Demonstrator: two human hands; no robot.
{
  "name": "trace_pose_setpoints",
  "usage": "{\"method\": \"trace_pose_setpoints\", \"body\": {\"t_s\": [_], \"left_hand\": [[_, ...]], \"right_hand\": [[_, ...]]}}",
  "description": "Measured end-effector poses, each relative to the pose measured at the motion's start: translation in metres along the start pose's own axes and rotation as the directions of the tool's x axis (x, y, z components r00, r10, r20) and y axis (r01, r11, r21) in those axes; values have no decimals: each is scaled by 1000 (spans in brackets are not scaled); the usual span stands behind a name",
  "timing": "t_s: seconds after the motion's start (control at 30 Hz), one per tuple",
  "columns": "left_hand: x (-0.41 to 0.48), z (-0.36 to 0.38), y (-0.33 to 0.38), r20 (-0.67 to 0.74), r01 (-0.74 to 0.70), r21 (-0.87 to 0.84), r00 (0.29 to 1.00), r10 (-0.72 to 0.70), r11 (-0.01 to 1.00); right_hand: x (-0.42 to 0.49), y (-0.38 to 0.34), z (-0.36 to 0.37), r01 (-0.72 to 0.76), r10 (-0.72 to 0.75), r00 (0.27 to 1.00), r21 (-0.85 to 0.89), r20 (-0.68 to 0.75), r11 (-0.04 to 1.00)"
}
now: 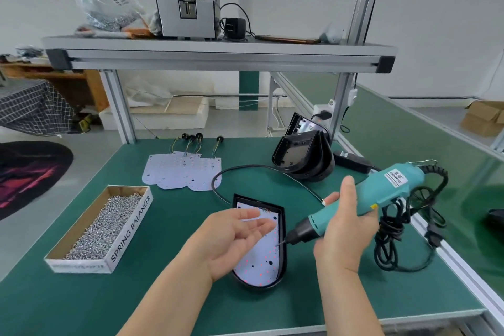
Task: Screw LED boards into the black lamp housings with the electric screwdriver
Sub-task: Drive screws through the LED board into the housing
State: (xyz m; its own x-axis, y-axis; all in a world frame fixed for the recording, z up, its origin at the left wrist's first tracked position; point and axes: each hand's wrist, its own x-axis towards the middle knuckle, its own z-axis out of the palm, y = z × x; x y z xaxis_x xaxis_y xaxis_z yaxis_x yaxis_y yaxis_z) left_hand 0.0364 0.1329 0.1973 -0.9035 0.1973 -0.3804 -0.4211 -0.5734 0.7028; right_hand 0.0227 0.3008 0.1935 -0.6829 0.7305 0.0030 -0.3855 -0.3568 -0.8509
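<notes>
The left hand (234, 237) hovers palm-up, fingers straight and relaxed, over the white, dotted LED board (259, 262) seated in a glossy black lamp housing (256, 287) on the green tabletop (81, 303). The right hand (343, 226) wraps the teal plastic electric screwdriver (381, 194), its bit angled toward 8 o'clock at the board's edge. A cardboard box of shiny screws (131, 229) lies at 9 o'clock and stacked housings (302, 155) at 1 o'clock.

A white LED board (259, 262) lies in a flat black lamp housing (283, 217), a teal electric screwdriver (381, 189) slanting bit-first at its right edge, spare boards (182, 172) and stacked housings (302, 157) behind.
</notes>
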Motion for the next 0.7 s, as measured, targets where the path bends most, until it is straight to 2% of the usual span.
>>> {"method": "trace_pose_setpoints", "body": {"t_s": [0.2, 0.37, 0.43, 0.5, 0.6, 0.7], "left_hand": [[-9, -17, -11, -39, -41, -42, 998, 39, 998], [-13, -16, -18, -137, -88, 158, 984, 110, 983], [-13, -15, -22, -149, -84, 271, 981, 128, 959], [-14, -12, -24, -141, -81, 311, 981, 130, 947], [-16, -10, -24, -100, -24, 164, 994, 40, 986], [-19, -13, -22, 0, 73, 11, 997, -73, 997]], "right_hand": [[-11, -11, -6, 5, -1, 999, 77, -53, 997], [-16, -21, -5, 11, -4, 999, 140, -54, 990], [-18, -24, -3, 16, -9, 999, 154, -50, 988], [-19, -25, -3, 12, -3, 999, 161, -53, 987], [-19, -25, -3, -7, 17, 998, 157, -58, 988], [-20, -24, -5, -11, 22, 997, 151, -70, 988]]}}
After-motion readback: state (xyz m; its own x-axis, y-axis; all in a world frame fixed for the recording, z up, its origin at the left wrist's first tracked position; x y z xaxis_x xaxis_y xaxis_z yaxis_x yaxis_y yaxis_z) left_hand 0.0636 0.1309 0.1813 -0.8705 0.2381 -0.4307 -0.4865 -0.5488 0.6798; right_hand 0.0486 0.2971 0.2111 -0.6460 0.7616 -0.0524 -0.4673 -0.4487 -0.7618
